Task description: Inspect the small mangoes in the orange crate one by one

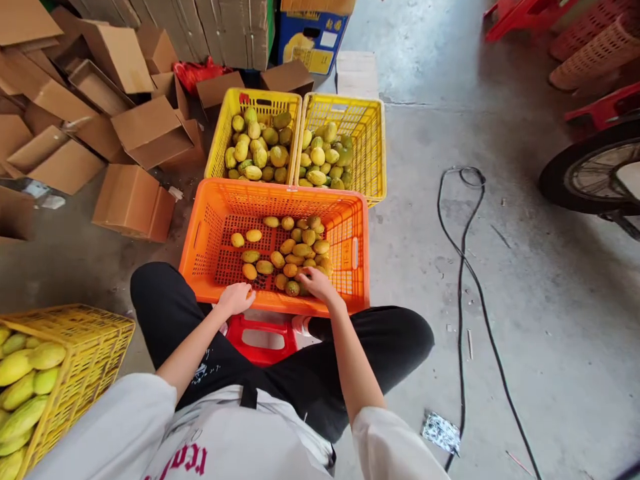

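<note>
A wide orange plastic crate [274, 305] stands between my knees, with many small oval yellow-green fruits [302, 250] lying mostly in its right half. My left hand [236, 299] rests at the near rim, fingers curled over the edge and no fruit in it. Inside the crate, near the front right, my right hand [319, 284] reaches down among the fruits. Its fingers are bent around a fruit that the hand largely covers. Several fruits lie scattered to the left of the main group, on the crate's perforated floor.
Behind are two yellow crates [383, 150] holding larger yellow-green fruits; another yellow crate [95, 347] of fruit stands at left. Cardboard boxes [127, 200] pile up at the back left. A red stool [265, 353] is beneath me. A black cable [460, 300] and a wheel [585, 173] are at right.
</note>
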A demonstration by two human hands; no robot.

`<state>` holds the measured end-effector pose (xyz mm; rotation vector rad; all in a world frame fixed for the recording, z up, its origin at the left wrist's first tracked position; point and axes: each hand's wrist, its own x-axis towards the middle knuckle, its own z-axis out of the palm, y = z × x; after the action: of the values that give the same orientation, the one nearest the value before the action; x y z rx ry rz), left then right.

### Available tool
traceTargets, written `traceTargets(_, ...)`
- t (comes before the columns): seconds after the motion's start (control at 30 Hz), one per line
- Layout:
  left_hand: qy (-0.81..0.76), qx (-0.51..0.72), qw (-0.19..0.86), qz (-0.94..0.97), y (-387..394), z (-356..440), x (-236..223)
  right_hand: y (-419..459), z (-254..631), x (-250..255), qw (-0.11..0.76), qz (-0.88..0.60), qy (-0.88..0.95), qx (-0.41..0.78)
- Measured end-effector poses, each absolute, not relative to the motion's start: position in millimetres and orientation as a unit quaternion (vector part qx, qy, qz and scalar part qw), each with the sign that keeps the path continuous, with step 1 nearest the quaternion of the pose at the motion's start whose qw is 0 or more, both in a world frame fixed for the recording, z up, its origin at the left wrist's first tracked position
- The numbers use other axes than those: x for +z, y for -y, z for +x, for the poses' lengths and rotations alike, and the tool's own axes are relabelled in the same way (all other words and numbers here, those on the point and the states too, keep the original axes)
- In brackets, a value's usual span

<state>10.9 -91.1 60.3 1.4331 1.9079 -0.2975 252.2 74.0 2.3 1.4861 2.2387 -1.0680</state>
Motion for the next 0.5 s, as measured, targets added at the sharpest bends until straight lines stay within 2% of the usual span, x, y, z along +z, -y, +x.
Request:
traceTargets(0.1,-0.757,-0.092,0.337,0.552,96,14,55,-126,247,-17,0.146,0.606,-0.71,-0.327)
traceTargets(0.2,-0.758,-0.094,0.346,0.544,100,17,50,-145,247,-38,0.163,0.623,-0.7,-0.31)
traceTargets(0.37,-0.733,-0.117,0.374,0.555,101,19,48,-107,241,-76,0.179,0.67,-0.659,-0.291)
traceTargets(0.5,-0.731,-0.11,0.388,0.55,101,20,51,-62,193,-90,0.219,0.696,-0.608,-0.312)
